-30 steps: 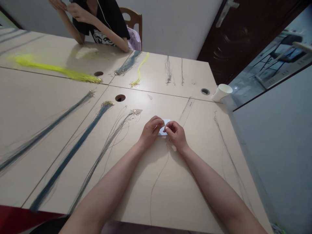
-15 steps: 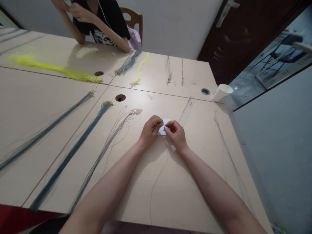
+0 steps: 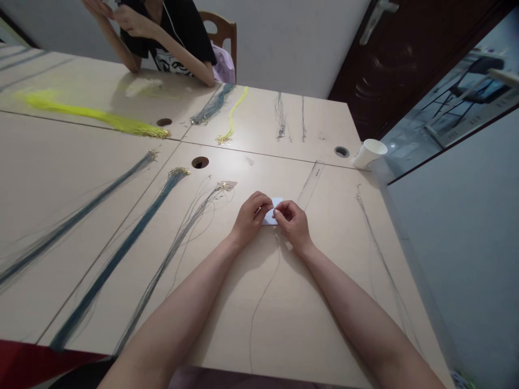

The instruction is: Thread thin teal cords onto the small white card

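My left hand [image 3: 253, 217] and my right hand [image 3: 292, 221] meet over a small white card or paper [image 3: 271, 218] on the table. Thumb and fingers of each are pinched together, fingertips almost touching. What they pinch is too small and too hidden to make out. A thin grey line [image 3: 264, 294] trails from below my right hand towards the table's front edge. To the left lies a bundle of grey lines [image 3: 174, 246] with small gold-coloured metal pieces [image 3: 225, 186] at its far end. A clear ruler [image 3: 311, 183] lies just beyond my right hand.
Further left are two blue-grey line bundles [image 3: 133, 237] [image 3: 87, 213]. Bright yellow strands [image 3: 89, 112] lie across the table. Beside the right edge stands a tilted white cup [image 3: 370, 153], and more thin lines [image 3: 381, 254] run nearby. Opposite sits a person in a black top [image 3: 178, 40].
Almost nothing differs. My right fingertips have shifted very slightly, while my left hand, the card and the trailing line stay in place.
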Demonstrator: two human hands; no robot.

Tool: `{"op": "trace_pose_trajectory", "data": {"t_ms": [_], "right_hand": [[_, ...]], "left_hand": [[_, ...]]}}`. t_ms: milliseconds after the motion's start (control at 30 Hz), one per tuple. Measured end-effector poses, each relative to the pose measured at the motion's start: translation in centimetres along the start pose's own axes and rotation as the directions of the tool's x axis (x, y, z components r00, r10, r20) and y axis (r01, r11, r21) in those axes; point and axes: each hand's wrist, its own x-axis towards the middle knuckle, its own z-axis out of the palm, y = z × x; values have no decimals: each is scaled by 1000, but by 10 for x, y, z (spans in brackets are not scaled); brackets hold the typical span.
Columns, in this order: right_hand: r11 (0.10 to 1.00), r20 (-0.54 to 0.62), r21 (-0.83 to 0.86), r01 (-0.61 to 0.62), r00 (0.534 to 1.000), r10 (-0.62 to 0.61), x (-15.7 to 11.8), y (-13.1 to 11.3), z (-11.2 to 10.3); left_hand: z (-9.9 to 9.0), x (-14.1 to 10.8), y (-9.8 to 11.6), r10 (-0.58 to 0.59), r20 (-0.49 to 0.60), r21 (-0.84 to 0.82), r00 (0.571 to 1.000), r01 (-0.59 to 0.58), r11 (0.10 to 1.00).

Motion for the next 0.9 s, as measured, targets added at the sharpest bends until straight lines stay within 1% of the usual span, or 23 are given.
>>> {"op": "trace_pose_trajectory", "data": {"t_ms": [533, 733, 900], "right_hand": [[1000, 0, -5, -24, 1000, 24, 0, 0, 0], [1000, 16, 8, -18, 1000, 18, 0, 0, 0], [1000, -6, -7, -16, 1000, 16, 0, 0, 1]], "left_hand": [[1, 0, 0, -59, 32, -20, 998, 59, 998], [2, 0, 0, -60, 33, -21, 998, 61, 998], [3, 0, 1, -94, 14, -14, 996, 94, 995]]}}
